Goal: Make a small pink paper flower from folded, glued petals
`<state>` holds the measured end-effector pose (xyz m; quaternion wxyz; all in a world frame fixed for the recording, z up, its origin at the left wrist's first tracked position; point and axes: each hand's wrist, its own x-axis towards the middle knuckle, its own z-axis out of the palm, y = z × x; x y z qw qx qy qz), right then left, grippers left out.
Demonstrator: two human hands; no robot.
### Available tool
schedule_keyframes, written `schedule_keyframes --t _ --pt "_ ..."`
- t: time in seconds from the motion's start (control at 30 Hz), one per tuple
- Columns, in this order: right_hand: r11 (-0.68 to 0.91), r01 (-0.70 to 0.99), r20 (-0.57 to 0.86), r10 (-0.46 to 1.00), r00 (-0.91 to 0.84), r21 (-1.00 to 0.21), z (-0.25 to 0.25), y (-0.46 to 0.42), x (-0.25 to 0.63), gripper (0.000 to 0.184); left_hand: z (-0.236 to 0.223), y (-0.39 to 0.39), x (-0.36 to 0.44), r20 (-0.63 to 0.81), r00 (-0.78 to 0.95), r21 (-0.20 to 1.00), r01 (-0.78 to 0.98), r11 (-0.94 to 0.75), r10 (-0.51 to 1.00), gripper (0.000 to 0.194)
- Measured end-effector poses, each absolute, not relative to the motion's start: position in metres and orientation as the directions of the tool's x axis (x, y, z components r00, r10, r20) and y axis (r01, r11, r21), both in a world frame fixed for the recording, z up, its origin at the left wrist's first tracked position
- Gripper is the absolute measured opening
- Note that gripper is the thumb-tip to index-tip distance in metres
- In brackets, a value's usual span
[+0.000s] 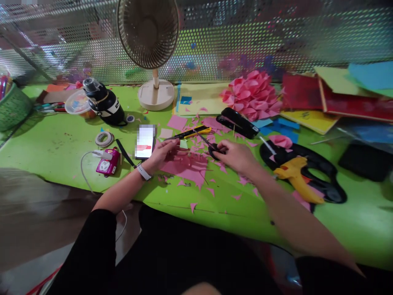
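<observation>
My right hand [235,155] is closed around the black handles of a pair of scissors [205,140], whose blades point up and left over the pink scraps. My left hand [167,152] hovers at the left side of a pink paper sheet [192,170], fingers stretched out and slightly blurred; nothing clear shows in them. Just beyond the hands lies a yellow and black utility knife [193,132]. Pink paper scraps [211,191] are scattered around both hands. A black stapler [238,123] rests behind my right hand, and a lit phone [145,141] lies beside my left.
Behind stand a fan [156,96], a dark bottle [106,102] and a pink paper flower ball [253,94]. At right, a yellow glue gun [299,176] lies on a black tray [333,180]. At left are a tape roll [104,139] and a purple power adapter [108,164] with a cable.
</observation>
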<state>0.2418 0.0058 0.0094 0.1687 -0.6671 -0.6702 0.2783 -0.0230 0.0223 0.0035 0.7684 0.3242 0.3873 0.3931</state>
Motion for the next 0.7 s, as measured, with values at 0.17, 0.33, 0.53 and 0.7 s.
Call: schedule_keyframes --t 0.17,0.33,0.53,0.7 --pt "0.003 0.959 -0.162 0.985 -0.052 -0.284 0.006 0.015 0.249 0.024 0.005 0.023 -0.022 -0.379 0.348 0.775 -0.388 0.5 0.858 0.008" --pt "0.084 0.955 -0.081 0.99 -0.112 -0.284 -0.004 0.014 0.256 0.029 0.004 0.023 -0.023 -0.356 0.364 0.788 -0.377 0.486 0.86 0.005" --pt "0.139 0.933 -0.003 0.989 -0.149 -0.333 -0.015 0.016 0.263 0.031 0.001 0.022 -0.024 -0.322 0.404 0.806 -0.358 0.472 0.856 0.022" --pt "0.034 0.912 -0.127 0.988 -0.094 -0.408 -0.012 0.021 0.268 0.027 0.0 0.02 -0.024 -0.287 0.407 0.846 -0.317 0.429 0.867 0.033"
